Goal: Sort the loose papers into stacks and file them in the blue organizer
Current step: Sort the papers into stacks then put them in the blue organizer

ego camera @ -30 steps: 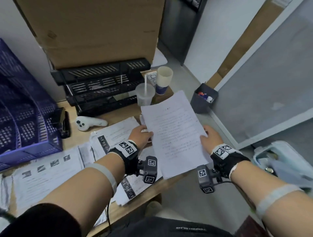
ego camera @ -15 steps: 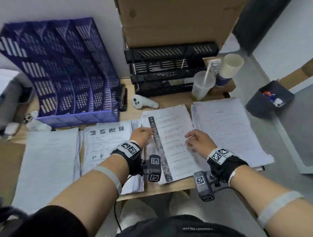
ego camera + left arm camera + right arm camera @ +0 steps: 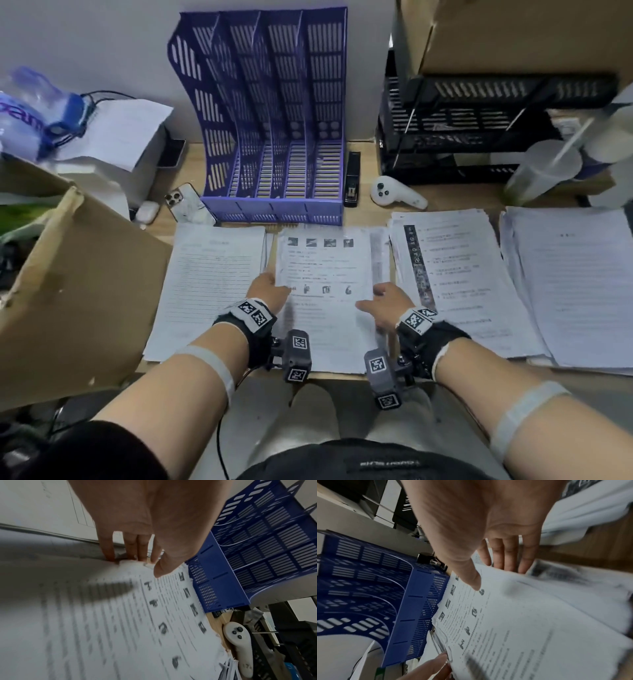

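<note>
Hands bracket the second stack from the left, low in the middle of the head view. The left hand point(image 3: 270, 286) has its fingertips point(image 3: 109, 555) tucked under the illustrated stack point(image 3: 325, 274) at its left edge, thumb on top, pinching it. The right hand point(image 3: 385, 301) does the same on the right edge, thumb pressing the top sheet and fingers slipping beneath.

To lift it well, I'd judge both grips should reach under the whole pile, then square it against the desk point(image 3: 445, 200) before raising; the far corners look ragged and a loose sheet could slide out.

The blue organizer point(image 3: 274, 137) stands just beyond the stack's far edge, slots open toward the viewer. Neighbouring stacks, the lined stack point(image 3: 212, 274) and the striped stack point(image 3: 455, 274), lie close on either side, so the way up is the free way.
</note>
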{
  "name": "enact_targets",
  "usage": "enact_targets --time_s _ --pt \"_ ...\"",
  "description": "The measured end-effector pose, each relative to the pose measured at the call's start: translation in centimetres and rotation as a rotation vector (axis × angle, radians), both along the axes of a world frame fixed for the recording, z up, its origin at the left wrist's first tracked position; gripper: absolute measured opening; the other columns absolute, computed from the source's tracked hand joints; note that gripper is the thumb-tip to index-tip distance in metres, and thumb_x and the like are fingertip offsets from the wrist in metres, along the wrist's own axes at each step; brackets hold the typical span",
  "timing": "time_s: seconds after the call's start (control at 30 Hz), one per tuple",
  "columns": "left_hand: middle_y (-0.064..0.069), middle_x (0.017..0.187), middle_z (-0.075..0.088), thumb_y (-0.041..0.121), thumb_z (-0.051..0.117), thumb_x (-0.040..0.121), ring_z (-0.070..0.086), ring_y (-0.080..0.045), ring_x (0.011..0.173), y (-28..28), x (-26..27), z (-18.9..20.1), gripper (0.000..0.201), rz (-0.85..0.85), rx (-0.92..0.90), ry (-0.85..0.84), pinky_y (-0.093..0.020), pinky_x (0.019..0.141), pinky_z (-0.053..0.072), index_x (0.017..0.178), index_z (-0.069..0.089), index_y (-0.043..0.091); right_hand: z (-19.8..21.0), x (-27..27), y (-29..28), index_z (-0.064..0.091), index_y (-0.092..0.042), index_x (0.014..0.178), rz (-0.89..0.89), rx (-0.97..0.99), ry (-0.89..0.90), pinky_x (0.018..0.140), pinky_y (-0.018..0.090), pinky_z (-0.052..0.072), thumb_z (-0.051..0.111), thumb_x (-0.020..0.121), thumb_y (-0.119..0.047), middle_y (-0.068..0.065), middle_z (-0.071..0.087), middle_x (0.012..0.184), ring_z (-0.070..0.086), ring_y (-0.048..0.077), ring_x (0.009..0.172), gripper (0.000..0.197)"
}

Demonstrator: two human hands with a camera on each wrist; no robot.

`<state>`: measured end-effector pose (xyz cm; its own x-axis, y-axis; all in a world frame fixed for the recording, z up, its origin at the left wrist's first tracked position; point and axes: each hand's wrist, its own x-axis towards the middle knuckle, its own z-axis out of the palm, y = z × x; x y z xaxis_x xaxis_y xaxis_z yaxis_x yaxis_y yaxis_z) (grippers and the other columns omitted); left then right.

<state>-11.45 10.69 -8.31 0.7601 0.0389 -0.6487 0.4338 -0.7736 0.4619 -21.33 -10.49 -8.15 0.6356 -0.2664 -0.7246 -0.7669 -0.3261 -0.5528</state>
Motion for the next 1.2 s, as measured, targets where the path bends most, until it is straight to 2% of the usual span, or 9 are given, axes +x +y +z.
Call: enact_targets --time_s 0.07,0.2,0.27,0.4,0.6,0.77,0.93,1.03,1.2 --pt "-0.016 0.135 0.06 0.006 0.057 0.092 0.058 -0.033 0.121 0.3 0.0 -0.2 0.045 -0.022 -0.067 -0.006 -0.035 0.101 0.046 0.137 0.053 0.002 -0.3 0.1 0.5 0.063 -0.006 0.117 0.003 -0.031 -0.048 0.089 0.034 0.052 0.066 0.086 -0.021 0.009 0.069 0.116 0.064 0.029 0.106 0.034" --pt "-0.012 0.089 0.072 0.007 0.063 0.089 0.062 -0.021 0.068 0.7 0.1 -0.7 0.032 0.009 -0.225 -0.012 -0.03 0.074 0.054 0.121 0.067 0.003 -0.2 -0.4 -0.1 0.065 -0.019 0.121 -0.049 -0.103 -0.152 0.09 0.028 0.048 0.062 0.088 -0.017 0.003 0.07 0.119 0.064 0.025 0.106 0.033" --pt "-0.014 0.086 0.072 0.009 0.064 0.088 0.056 -0.015 0.06 0.5 0.4 -0.8 0.028 -0.001 -0.24 -0.023 -0.026 0.068 0.049 0.115 0.07 0.004 0.2 -0.7 -1.0 0.067 -0.017 0.12 -0.057 -0.113 -0.187 0.085 0.026 0.047 0.06 0.09 -0.014 0.004 0.07 0.119 0.063 0.022 0.101 0.031" --pt "-0.013 0.097 0.071 0.011 0.068 0.086 0.059 -0.02 0.069 -0.3 0.6 -1.0 0.031 0.022 -0.277 0.014 -0.031 0.074 0.054 0.117 0.068 0.007 0.8 -1.4 -2.6 0.061 -0.014 0.127 -0.09 -0.135 -0.188 0.087 0.026 0.043 0.052 0.095 -0.011 0.003 0.066 0.124 0.061 0.024 0.107 0.034" --pt "-0.014 0.141 0.055 0.019 0.072 0.087 0.056 -0.028 0.126 -1.5 0.8 -1.2 0.062 0.014 -0.226 -0.007 -0.034 0.105 0.044 0.141 0.044 0.006 -1.0 -1.4 -2.4 0.055 -0.015 0.122 -0.05 -0.165 -0.056 0.084 0.03 0.049 0.057 0.084 -0.021 0.001 0.066 0.11 0.062 0.022 0.098 0.038" --pt "-0.012 0.143 0.054 0.028 0.073 0.086 0.053 -0.03 0.129 -1.9 0.7 -2.2 0.066 -0.069 -0.142 0.031 -0.035 0.106 0.043 0.142 0.046 0.004 -1.3 -0.7 -1.2 0.051 -0.014 0.131 -0.019 -0.148 -0.052 0.08 0.025 0.046 0.06 0.082 -0.017 0.005 0.065 0.118 0.063 0.025 0.103 0.05" --pt "-0.013 0.126 0.067 0.02 0.063 0.092 0.064 -0.033 0.113 -1.8 0.2 -2.7 0.034 -0.172 -0.198 0.044 -0.037 0.095 0.051 0.123 0.063 0.006 -2.1 -0.8 -1.9 0.036 -0.014 0.143 -0.095 0.004 0.004 0.095 0.031 0.046 0.064 0.087 -0.016 0.004 0.062 0.13 0.06 0.024 0.115 0.062" --pt "-0.011 0.129 0.066 0.015 0.061 0.093 0.062 -0.031 0.118 -1.1 0.2 -2.8 0.037 -0.135 -0.322 0.033 -0.044 0.105 0.047 0.13 0.059 0.01 -3.0 -0.9 -2.1 0.046 -0.015 0.134 -0.129 0.017 0.009 0.098 0.038 0.049 0.067 0.083 -0.02 0.003 0.066 0.124 0.063 0.022 0.109 0.056" --pt "-0.008 0.118 0.073 0.012 0.063 0.091 0.068 -0.031 0.111 -0.2 0.8 -1.0 0.03 0.032 -0.697 0.095 -0.053 0.1 0.05 0.121 0.062 0.017 0.0 0.2 -2.2 0.041 -0.012 0.137 -0.32 0.041 -0.162 0.095 0.03 0.043 0.067 0.085 -0.008 0.002 0.058 0.123 0.056 0.023 0.117 0.059"
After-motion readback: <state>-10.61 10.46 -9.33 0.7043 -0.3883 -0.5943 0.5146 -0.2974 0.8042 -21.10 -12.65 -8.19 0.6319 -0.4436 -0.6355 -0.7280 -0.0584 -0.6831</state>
